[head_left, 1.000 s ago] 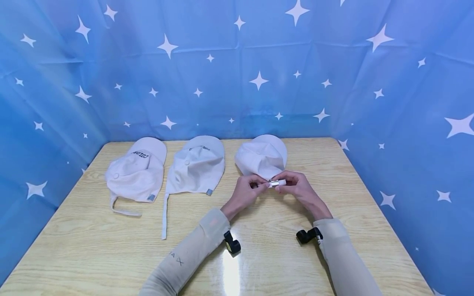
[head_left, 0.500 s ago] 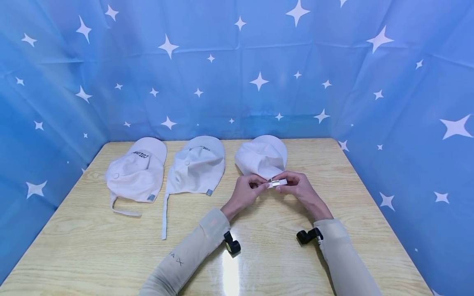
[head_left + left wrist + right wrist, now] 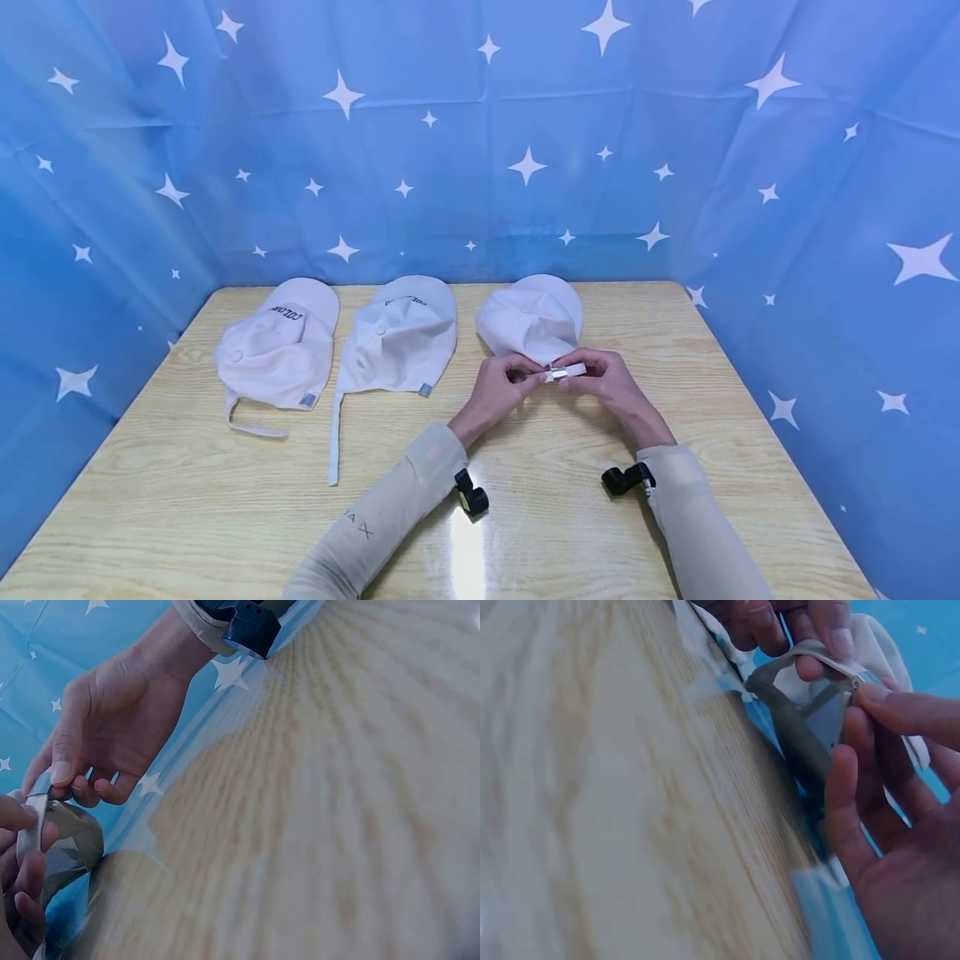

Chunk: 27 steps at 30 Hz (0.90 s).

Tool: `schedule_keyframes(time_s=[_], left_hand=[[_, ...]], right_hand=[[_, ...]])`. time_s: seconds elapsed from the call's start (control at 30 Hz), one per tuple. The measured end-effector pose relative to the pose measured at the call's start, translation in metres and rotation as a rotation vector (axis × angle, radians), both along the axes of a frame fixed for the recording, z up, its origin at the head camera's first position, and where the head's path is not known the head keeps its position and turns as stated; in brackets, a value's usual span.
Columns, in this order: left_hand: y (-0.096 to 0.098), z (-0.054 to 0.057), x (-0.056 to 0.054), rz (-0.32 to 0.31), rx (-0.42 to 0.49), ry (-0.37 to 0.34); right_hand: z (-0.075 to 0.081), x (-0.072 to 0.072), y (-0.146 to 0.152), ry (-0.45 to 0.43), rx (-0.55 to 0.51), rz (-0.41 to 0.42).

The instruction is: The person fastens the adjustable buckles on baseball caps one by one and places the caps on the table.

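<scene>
At the back right of the table lies a white cap point(image 3: 527, 320), brim away from me. Its back strap point(image 3: 825, 654) loops toward me, with a small metal buckle point(image 3: 557, 375) on it. My left hand point(image 3: 501, 387) pinches the strap on the buckle's left side. On the other side, my right hand point(image 3: 617, 392) pinches the strap by the buckle, and the strap's end point(image 3: 577, 369) sticks out to the right. In the right wrist view, my right thumb and fingers point(image 3: 900, 712) hold the buckle part. Fingers partly hide the buckle.
Two more white caps lie to the left: one point(image 3: 401, 337) with its strap point(image 3: 334, 437) hanging straight toward me, another point(image 3: 273, 350) with a curled strap point(image 3: 257, 431). A blue star-patterned cloth point(image 3: 450, 150) stands behind the wooden table point(image 3: 187, 517).
The strap's end pokes out slightly farther to the right of the buckle. Both hands keep nearly the same place, and the other caps lie still.
</scene>
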<state>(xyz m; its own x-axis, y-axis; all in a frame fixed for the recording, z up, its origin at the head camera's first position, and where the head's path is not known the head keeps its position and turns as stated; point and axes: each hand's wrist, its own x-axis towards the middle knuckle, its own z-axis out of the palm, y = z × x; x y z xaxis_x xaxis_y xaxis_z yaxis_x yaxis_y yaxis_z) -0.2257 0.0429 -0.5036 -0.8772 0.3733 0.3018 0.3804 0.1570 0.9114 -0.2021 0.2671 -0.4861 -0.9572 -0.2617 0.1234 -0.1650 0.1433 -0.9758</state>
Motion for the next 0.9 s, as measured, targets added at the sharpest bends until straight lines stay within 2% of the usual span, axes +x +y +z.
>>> schedule_keyframes(time_s=[0.3,0.6,0.9], left_hand=[[0.0001,-0.0027,-0.0018,-0.011,0.014,0.021],[0.0000,-0.0039,-0.0025,-0.038,0.007,0.011],[0.0004,-0.0047,-0.0046,0.007,-0.009,0.058]], right_hand=[[0.0002,-0.0001,0.0014,-0.001,0.034,0.005],[-0.0019,-0.0018,-0.0012,0.004,0.045,0.011],[0.0031,-0.0011,-0.0014,0.028,0.036,-0.032]])
